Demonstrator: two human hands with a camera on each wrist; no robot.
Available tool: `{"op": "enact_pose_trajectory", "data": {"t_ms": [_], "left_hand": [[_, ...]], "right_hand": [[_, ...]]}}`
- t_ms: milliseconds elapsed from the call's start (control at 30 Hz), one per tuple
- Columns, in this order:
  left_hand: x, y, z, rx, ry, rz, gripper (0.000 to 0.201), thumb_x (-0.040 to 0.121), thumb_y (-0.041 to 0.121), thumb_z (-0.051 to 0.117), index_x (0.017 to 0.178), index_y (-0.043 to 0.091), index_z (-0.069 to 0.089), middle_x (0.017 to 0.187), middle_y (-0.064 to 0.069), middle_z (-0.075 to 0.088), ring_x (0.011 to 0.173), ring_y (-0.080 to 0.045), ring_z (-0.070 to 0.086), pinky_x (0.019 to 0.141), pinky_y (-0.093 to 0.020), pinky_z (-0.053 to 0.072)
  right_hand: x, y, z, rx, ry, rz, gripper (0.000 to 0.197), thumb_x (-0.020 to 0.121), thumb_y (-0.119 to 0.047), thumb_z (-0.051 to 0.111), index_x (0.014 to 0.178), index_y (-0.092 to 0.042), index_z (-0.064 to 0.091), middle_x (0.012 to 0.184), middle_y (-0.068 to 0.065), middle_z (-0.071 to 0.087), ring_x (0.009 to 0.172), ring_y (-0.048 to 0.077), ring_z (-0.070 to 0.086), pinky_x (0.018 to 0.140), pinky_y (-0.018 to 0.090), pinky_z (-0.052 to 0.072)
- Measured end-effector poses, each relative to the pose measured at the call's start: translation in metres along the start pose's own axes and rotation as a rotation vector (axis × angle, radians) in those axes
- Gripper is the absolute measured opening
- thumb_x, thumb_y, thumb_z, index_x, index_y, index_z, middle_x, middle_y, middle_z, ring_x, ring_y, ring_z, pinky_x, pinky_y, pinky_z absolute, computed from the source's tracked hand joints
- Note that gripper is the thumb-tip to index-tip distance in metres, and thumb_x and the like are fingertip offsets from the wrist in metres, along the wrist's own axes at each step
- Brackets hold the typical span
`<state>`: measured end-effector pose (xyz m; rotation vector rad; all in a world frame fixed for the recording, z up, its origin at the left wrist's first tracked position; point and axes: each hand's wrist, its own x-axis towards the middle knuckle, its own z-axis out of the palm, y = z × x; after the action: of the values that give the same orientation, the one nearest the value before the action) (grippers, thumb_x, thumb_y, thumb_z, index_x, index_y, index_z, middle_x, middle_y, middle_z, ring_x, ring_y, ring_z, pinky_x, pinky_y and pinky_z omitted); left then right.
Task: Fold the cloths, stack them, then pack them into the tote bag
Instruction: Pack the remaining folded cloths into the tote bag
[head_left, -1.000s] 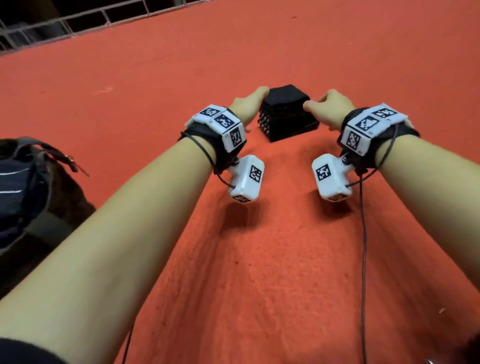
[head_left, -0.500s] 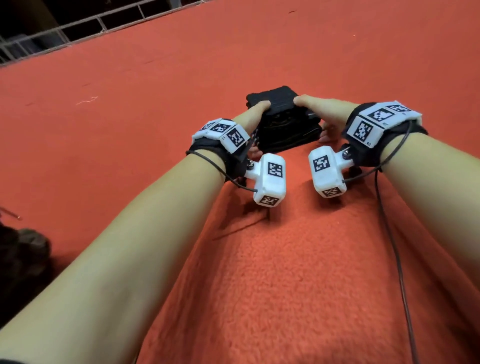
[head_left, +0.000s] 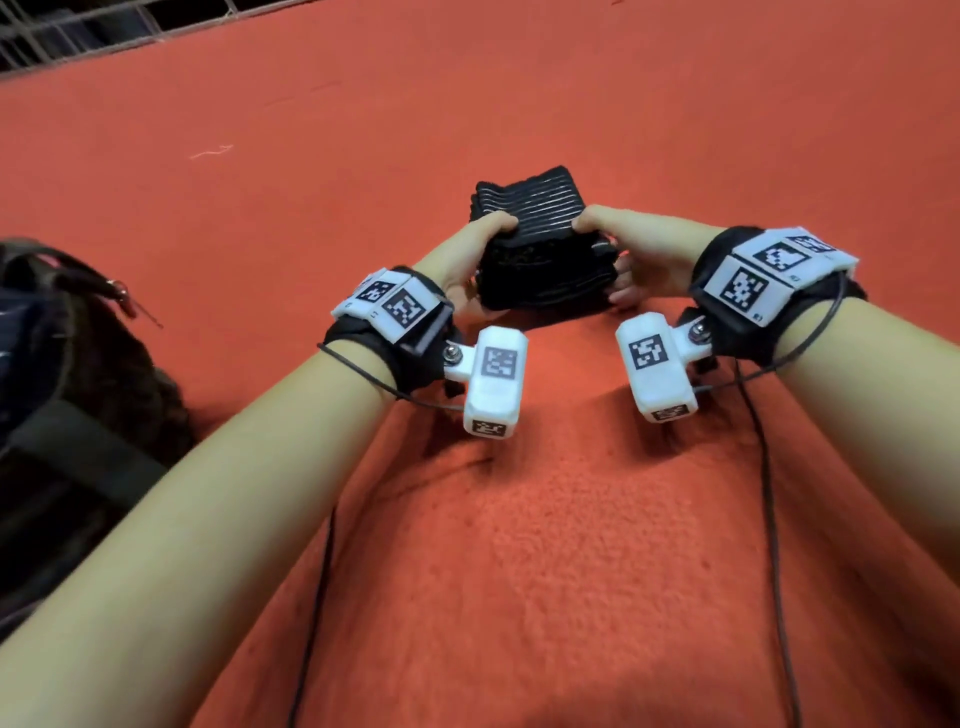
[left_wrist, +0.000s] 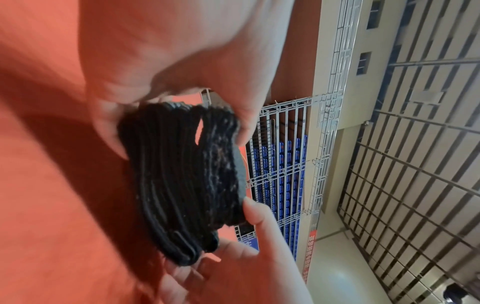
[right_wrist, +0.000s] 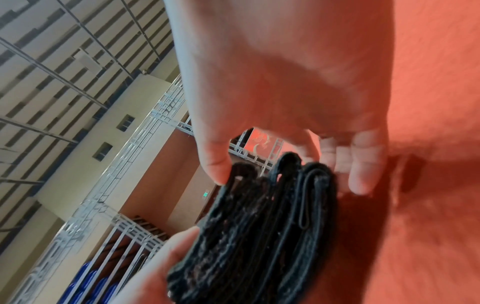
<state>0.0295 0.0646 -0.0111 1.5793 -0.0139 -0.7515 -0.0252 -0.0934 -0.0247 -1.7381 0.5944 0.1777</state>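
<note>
- Head view: a stack of folded black cloths (head_left: 540, 260) is held between both hands above the red carpet (head_left: 545, 545); the left hand (head_left: 467, 260) is clamped on the stack's left side, thumb on top and fingers curled underneath; the right hand (head_left: 639, 254) is clamped on the right side in the same way; a dark bag (head_left: 78, 374) is seen at the left edge, well apart from the stack.
- Left wrist view: the stack (left_wrist: 187, 181) is seen edge-on, its layers pinched between the left thumb and fingers (left_wrist: 109, 127); the right hand (left_wrist: 249, 257) is closed on the far end.
- Right wrist view: the stack (right_wrist: 259, 236) is gripped by the right thumb and curled fingers (right_wrist: 361, 164); the left hand (right_wrist: 155, 267) is pressed on the near end.
</note>
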Motion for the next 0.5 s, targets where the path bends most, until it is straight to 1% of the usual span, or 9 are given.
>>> {"op": "enact_pose_trajectory", "data": {"t_ms": [33, 67, 133, 167, 233, 300, 367, 433, 500], "left_hand": [[-0.007, -0.005, -0.011, -0.012, 0.025, -0.022, 0.030, 0.091, 0.033, 0.051, 0.069, 0.013, 0.049, 0.045, 0.000, 0.052, 0.040, -0.010, 0.053, 0.052, -0.018, 0.049], [-0.016, -0.010, -0.022, -0.001, 0.033, -0.048, 0.030, 0.091, 0.034, 0.051, 0.069, 0.015, 0.046, 0.050, 0.001, 0.047, 0.044, -0.008, 0.047, 0.057, -0.021, 0.046], [-0.037, -0.021, -0.042, 0.050, 0.035, -0.083, 0.026, 0.090, 0.033, 0.049, 0.071, 0.017, 0.046, 0.060, 0.001, 0.044, 0.055, -0.008, 0.045, 0.063, -0.022, 0.043], [-0.047, -0.027, -0.051, 0.067, 0.035, -0.095, 0.023, 0.090, 0.032, 0.049, 0.073, 0.017, 0.048, 0.066, 0.001, 0.047, 0.060, -0.009, 0.048, 0.063, -0.022, 0.045], [-0.067, -0.038, -0.065, 0.089, 0.026, -0.100, 0.020, 0.090, 0.031, 0.048, 0.075, 0.018, 0.050, 0.070, 0.002, 0.051, 0.065, -0.010, 0.051, 0.060, -0.022, 0.045], [-0.084, -0.049, -0.073, 0.118, 0.019, -0.082, 0.018, 0.090, 0.031, 0.047, 0.076, 0.020, 0.051, 0.069, 0.002, 0.051, 0.065, -0.010, 0.050, 0.059, -0.022, 0.043], [-0.097, -0.058, -0.079, 0.148, 0.013, -0.062, 0.014, 0.090, 0.030, 0.047, 0.081, 0.021, 0.053, 0.070, 0.002, 0.052, 0.063, -0.010, 0.050, 0.058, -0.022, 0.042], [-0.107, -0.066, -0.083, 0.156, 0.018, -0.025, 0.012, 0.089, 0.028, 0.049, 0.092, 0.020, 0.056, 0.076, 0.000, 0.056, 0.062, -0.011, 0.052, 0.057, -0.020, 0.044], [-0.114, -0.069, -0.088, 0.140, 0.042, 0.019, 0.018, 0.088, 0.027, 0.051, 0.103, 0.019, 0.056, 0.081, -0.001, 0.057, 0.063, -0.012, 0.054, 0.056, -0.021, 0.046]], "right_hand": [[-0.009, 0.001, 0.010, 0.002, -0.020, -0.020, 0.030, 0.076, -0.047, 0.054, 0.066, -0.023, 0.039, 0.055, -0.005, 0.030, 0.047, 0.012, 0.027, 0.051, 0.023, 0.022], [-0.018, 0.001, 0.020, -0.015, -0.019, -0.038, 0.029, 0.078, -0.044, 0.054, 0.065, -0.023, 0.039, 0.055, -0.005, 0.032, 0.046, 0.012, 0.027, 0.051, 0.023, 0.020], [-0.036, -0.001, 0.039, -0.068, 0.033, -0.080, 0.026, 0.077, -0.048, 0.055, 0.076, -0.022, 0.050, 0.069, -0.003, 0.043, 0.055, 0.014, 0.038, 0.051, 0.023, 0.029], [-0.044, -0.003, 0.049, -0.089, 0.054, -0.098, 0.031, 0.074, -0.052, 0.055, 0.083, -0.022, 0.054, 0.076, -0.003, 0.046, 0.060, 0.015, 0.040, 0.053, 0.024, 0.033], [-0.058, -0.005, 0.069, -0.146, 0.078, -0.123, 0.042, 0.072, -0.059, 0.053, 0.089, -0.021, 0.057, 0.080, -0.003, 0.048, 0.064, 0.015, 0.041, 0.058, 0.026, 0.034], [-0.071, -0.006, 0.087, -0.237, 0.078, -0.133, 0.039, 0.080, -0.057, 0.052, 0.080, -0.018, 0.054, 0.075, -0.002, 0.049, 0.063, 0.014, 0.042, 0.057, 0.025, 0.031], [-0.082, -0.005, 0.102, -0.320, 0.060, -0.129, 0.037, 0.086, -0.052, 0.051, 0.075, -0.016, 0.052, 0.069, 0.000, 0.049, 0.059, 0.015, 0.044, 0.055, 0.024, 0.035], [-0.092, -0.005, 0.112, -0.323, 0.030, -0.140, 0.033, 0.089, -0.043, 0.053, 0.089, -0.011, 0.059, 0.074, 0.004, 0.055, 0.059, 0.018, 0.049, 0.055, 0.025, 0.042], [-0.101, -0.007, 0.118, -0.271, -0.014, -0.166, 0.033, 0.092, -0.037, 0.052, 0.109, -0.010, 0.060, 0.088, 0.007, 0.060, 0.068, 0.020, 0.055, 0.058, 0.026, 0.046]]}}
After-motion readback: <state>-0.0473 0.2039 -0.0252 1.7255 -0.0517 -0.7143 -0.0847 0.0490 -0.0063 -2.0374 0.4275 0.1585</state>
